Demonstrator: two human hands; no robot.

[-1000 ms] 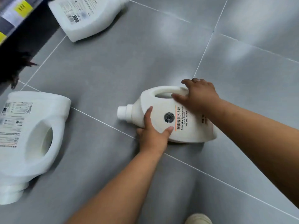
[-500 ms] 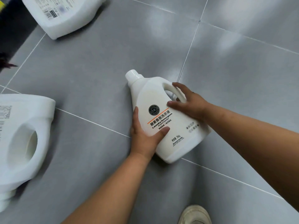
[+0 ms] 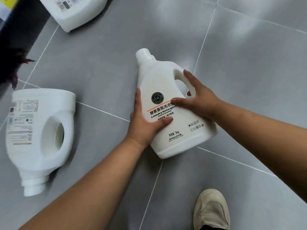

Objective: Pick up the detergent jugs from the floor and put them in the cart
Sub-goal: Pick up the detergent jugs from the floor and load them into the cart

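A white detergent jug (image 3: pixel 164 83) with a black and orange label is tilted up off the grey tile floor, cap pointing away from me. My left hand (image 3: pixel 144 123) grips its left side, thumb across the label. My right hand (image 3: pixel 199 100) holds it at the handle, fingers around the loop. A second white jug (image 3: pixel 38 130) lies on its side at the left, cap toward me. A third jug (image 3: pixel 74 10) lies at the top left, partly cut off. No cart is in view.
A dark shelf base (image 3: pixel 18 40) with yellow price tags runs along the top left edge. My pale shoe (image 3: pixel 211 211) stands on the floor at the bottom right. Grey tiles (image 3: pixel 249 63) stretch to the right.
The jug in my hands has turned from lying sideways with its cap to the left to pointing away from me, and it has been raised closer to the camera. My right fingers have moved around the handle.
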